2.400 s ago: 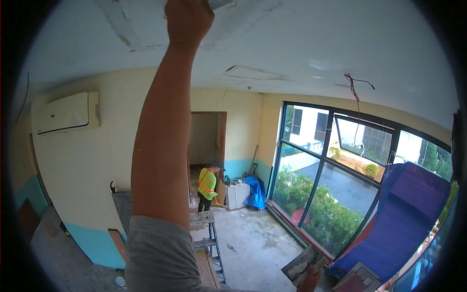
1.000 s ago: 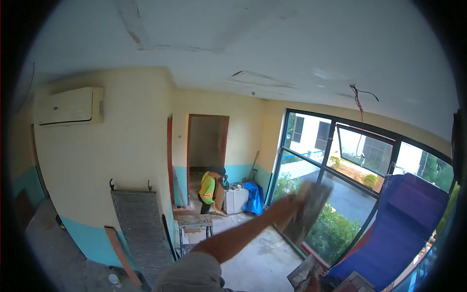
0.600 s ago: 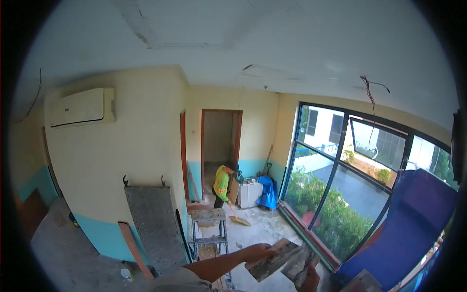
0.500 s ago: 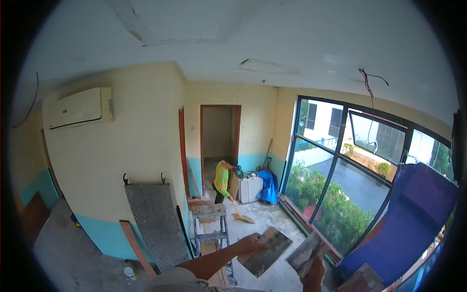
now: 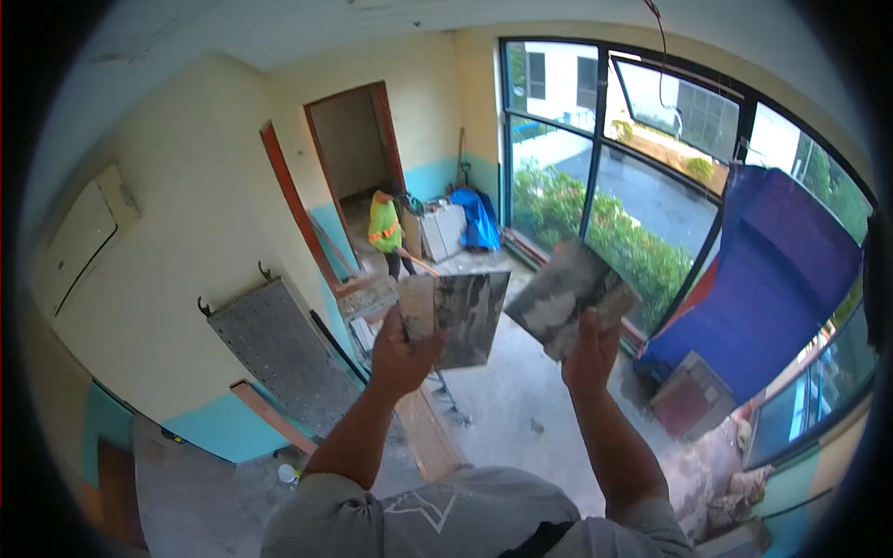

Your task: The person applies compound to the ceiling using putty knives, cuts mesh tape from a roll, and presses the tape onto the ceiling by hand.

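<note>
Here's the left hand [image 5: 406, 361], closed on the pale strip at one edge of the left plate [image 5: 470, 321], and the right hand [image 5: 590, 355], thumb up front, closed on the lower part of the right plate [image 5: 564, 296]! Both plates are up in front of the chest, corners near each other, above the floor [image 5: 521, 395]. They look thin, stiff and fairly light, hardly fragile; those grey smears could be slippery, so the strips seem the surest hold, clear of the blade edges.
</note>
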A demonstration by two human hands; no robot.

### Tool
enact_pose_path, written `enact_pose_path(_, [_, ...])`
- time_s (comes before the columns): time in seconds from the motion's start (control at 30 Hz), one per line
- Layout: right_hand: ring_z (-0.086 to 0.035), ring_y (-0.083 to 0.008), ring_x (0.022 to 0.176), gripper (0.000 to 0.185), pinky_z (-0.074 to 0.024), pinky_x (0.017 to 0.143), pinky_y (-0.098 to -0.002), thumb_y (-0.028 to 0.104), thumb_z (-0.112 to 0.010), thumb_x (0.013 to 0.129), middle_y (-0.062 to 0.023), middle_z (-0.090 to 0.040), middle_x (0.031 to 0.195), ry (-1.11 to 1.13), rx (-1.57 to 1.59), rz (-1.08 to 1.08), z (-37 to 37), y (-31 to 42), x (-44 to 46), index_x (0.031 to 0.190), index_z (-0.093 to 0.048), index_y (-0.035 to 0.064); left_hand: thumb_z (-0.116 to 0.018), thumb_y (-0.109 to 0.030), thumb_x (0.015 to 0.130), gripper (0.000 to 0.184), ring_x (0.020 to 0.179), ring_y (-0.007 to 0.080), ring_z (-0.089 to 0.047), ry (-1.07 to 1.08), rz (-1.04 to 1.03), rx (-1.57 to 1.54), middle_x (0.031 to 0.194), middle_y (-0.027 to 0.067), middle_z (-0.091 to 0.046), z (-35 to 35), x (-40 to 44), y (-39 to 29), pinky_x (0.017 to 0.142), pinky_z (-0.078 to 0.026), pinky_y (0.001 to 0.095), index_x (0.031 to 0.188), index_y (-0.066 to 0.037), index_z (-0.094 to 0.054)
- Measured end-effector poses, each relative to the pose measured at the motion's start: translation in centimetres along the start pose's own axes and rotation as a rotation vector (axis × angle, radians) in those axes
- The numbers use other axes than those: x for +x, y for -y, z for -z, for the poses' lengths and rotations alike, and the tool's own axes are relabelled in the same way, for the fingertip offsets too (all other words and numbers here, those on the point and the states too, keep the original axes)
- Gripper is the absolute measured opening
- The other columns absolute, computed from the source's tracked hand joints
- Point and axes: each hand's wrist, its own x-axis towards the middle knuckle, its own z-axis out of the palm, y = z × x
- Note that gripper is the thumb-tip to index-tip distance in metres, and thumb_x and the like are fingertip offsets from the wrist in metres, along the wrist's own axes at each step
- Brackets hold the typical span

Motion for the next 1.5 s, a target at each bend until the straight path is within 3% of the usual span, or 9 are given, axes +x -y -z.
enact_pose_path(0.17, [-0.055,-0.0207,0.117,0.044,-0.0454,0.100,-0.0367,0.017,-0.055,0.100,-0.0102,-0.054,0.130,0.058,0.057,0.045,-3.5,0.0,1.1,0.137,-0.038,0.0007,-0.074,-0.013,0.084,0.040,0.080,0.0188,-0.068,0.076,-0.278,0.089,0.091,0.0104,-0.069,0.8,2.6,-1.4,0.072,-0.055,0.0325,0.116,0.002,-0.056])
enact_pose_path(0.43, [-0.052,-0.0168,0.115,0.040,-0.0406,0.100,-0.0342,0.010,-0.054,0.095,-0.0079,-0.057,0.124,0.189,-0.199,0.139,-5.2,-4.0,2.3,0.132,-0.047,-0.0018,-0.074,-0.015,0.079,0.028,0.082,0.0363,-0.066,0.055,-0.514,0.562,0.088,0.0186,-0.066,2.7,6.7,-1.9,0.070,-0.053,0.0405,0.101,-0.002,-0.062])
enact_pose_path(0.57, [-0.056,-0.0175,0.107,0.045,-0.0463,0.092,-0.0331,0.019,-0.057,0.094,-0.0102,-0.057,0.120,0.265,-0.063,0.093,-7.1,-4.6,2.7,0.131,-0.043,-0.0017,-0.073,-0.013,0.078,0.024,0.077,0.0365,-0.064,-0.281,-0.765,0.640,0.085,0.0176,-0.064,8.5,11.3,-5.0,0.067,-0.052,0.0418,0.096,-0.003,-0.061])
enact_pose_path(0.77, [-0.057,-0.0173,0.102,0.045,-0.0479,0.089,-0.0326,0.022,-0.058,0.094,-0.0112,-0.057,0.117,0.261,-0.135,-0.081,-6.5,-6.5,-0.3,0.130,-0.043,-0.0022,-0.073,-0.009,0.074,0.022,0.075,0.0328,-0.063,-0.852,-1.429,1.296,0.085,0.0125,-0.063,16.8,13.4,-22.1,0.065,-0.052,0.0399,0.093,-0.006,-0.063])
enact_pose_path(0.9, [-0.057,-0.0173,0.103,0.043,-0.0484,0.088,-0.0325,0.020,-0.057,0.094,-0.0108,-0.058,0.117,0.308,-0.002,-0.153,-5.0,-8.1,-1.3,0.129,-0.044,-0.0019,-0.075,-0.012,0.075,0.028,0.085,0.0298,-0.063,-0.959,-1.590,1.626,0.091,0.0069,-0.066,18.0,12.8,-34.4,0.074,-0.053,0.0402,0.100,-0.009,-0.063])
enact_pose_path(1.1, [-0.059,-0.0176,0.100,0.037,-0.0498,0.086,-0.0325,0.016,-0.056,0.094,-0.0094,-0.061,0.113,0.321,0.012,-0.137,-6.4,-6.3,-2.7,0.126,-0.048,-0.0015,-0.076,-0.024,0.079,0.036,0.090,0.0271,-0.066,-0.964,-1.460,2.009,0.100,0.0087,-0.068,18.2,12.4,-45.4,0.079,-0.054,0.0380,0.109,-0.009,-0.064])
enact_pose_path(1.2, [-0.060,-0.0175,0.099,0.038,-0.0496,0.087,-0.0325,0.016,-0.058,0.094,-0.0091,-0.061,0.112,0.327,0.086,-0.213,-6.2,-7.0,-3.5,0.126,-0.048,-0.0010,-0.067,-0.012,0.081,0.035,0.101,0.0316,-0.063,-0.937,-1.178,1.903,0.104,0.0147,-0.067,15.8,11.9,-47.9,0.088,-0.051,0.0440,0.115,-0.004,-0.062])
enact_pose_path(1.4, [-0.059,-0.0159,0.098,0.032,-0.0490,0.086,-0.0305,0.012,-0.056,0.095,-0.0079,-0.061,0.113,0.371,-0.067,-0.219,-5.6,-8.1,-4.8,0.124,-0.049,-0.0001,-0.068,-0.012,0.079,0.027,0.098,0.0312,-0.064,-1.148,-1.454,1.830,0.101,0.0141,-0.069,16.3,10.1,-48.9,0.090,-0.050,0.0442,0.105,-0.005,-0.066])
enact_pose_path(1.5, [-0.059,-0.0156,0.098,0.032,-0.0490,0.085,-0.0306,0.012,-0.055,0.095,-0.0083,-0.061,0.112,0.344,0.040,-0.263,-6.5,-6.8,-5.3,0.124,-0.050,-0.0007,-0.068,-0.012,0.080,0.026,0.099,0.0316,-0.064,-1.243,-1.419,1.761,0.101,0.0140,-0.069,16.1,8.7,-47.7,0.093,-0.048,0.0449,0.105,-0.004,-0.066])
